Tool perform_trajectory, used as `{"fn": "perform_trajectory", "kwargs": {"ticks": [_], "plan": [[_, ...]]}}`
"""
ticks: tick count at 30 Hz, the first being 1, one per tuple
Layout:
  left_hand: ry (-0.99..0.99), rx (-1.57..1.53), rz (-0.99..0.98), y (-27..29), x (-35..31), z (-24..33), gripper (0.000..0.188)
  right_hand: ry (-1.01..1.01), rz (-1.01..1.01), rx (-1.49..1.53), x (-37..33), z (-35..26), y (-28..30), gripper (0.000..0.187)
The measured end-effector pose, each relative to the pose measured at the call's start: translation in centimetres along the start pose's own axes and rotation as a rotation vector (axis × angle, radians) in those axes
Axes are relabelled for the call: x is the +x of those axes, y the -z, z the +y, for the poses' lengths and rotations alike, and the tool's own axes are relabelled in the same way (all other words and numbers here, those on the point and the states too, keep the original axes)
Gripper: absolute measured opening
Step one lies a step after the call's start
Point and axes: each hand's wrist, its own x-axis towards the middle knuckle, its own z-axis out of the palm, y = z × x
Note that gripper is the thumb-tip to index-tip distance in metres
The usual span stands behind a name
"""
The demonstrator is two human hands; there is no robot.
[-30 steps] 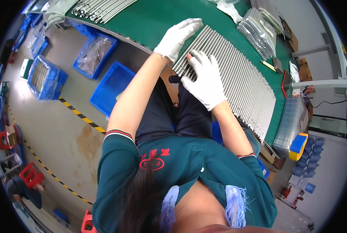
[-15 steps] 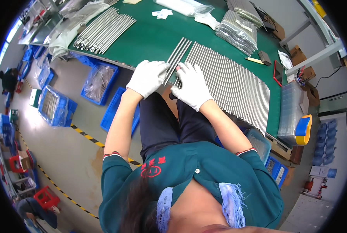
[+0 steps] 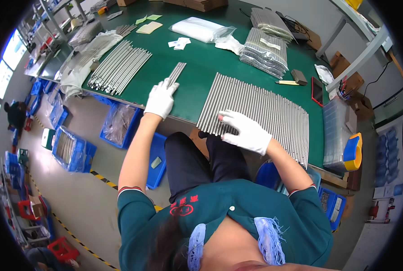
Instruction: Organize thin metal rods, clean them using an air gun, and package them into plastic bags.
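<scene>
My left hand (image 3: 160, 99), in a white glove, grips the near end of a few slim metal rods (image 3: 178, 71) on the green table. They lie side by side, their near ends hidden under my fingers. My right hand (image 3: 247, 132), gloved too, rests over the front part of a wide row of metal rods (image 3: 260, 104), its fingers apart and nothing held in them. A pinkish fingertip shows at that glove. Left of my left hand lies another batch of metal rods (image 3: 120, 67), with a gap between.
Bagged rods (image 3: 264, 52) lie at the back right, near a grey block (image 3: 299, 77) and a red-framed item (image 3: 317, 91). A white plastic-wrapped bundle (image 3: 197, 29) sits at the back. Blue bins (image 3: 118, 124) stand below the table's front edge. Yellow-blue tape (image 3: 352, 152) is at right.
My left hand has slid left with the few rods, away from the wide row. My right hand has moved right and nearer to me, over that row. The view has shifted slightly.
</scene>
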Motion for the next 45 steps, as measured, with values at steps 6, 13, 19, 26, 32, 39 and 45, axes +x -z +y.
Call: {"fn": "perform_trajectory", "kwargs": {"ticks": [6,13,19,26,32,39,45], "plan": [[0.1,0.065,-0.093,0.5,0.1,-4.8,0.039,-0.144,0.097,-0.039,0.9,2.3,5.5,0.057],[-0.062,-0.02,0.153,-0.2,4.9,2.2,0.027,-0.195,0.592,0.554,15.1,11.8,4.4,0.048],[-0.193,-0.258,0.12,-5.2,10.1,6.4,0.029,-0.497,0.763,0.577,26.2,17.2,4.8,0.043],[0.016,-0.519,0.09,-5.9,11.4,6.0,0.025,-0.641,0.536,0.089,31.0,22.4,8.2,0.065],[0.016,-0.523,0.108,-6.0,11.5,6.1,0.026,-0.343,0.941,0.647,31.7,23.3,7.3,0.031],[0.002,-0.492,0.116,-6.4,11.6,6.4,0.028,-0.454,0.778,1.149,30.9,22.6,8.4,0.009],[-0.036,-0.499,0.12,-6.0,11.8,6.7,0.028,-0.512,0.657,0.218,32.3,24.1,9.0,0.036]]}}
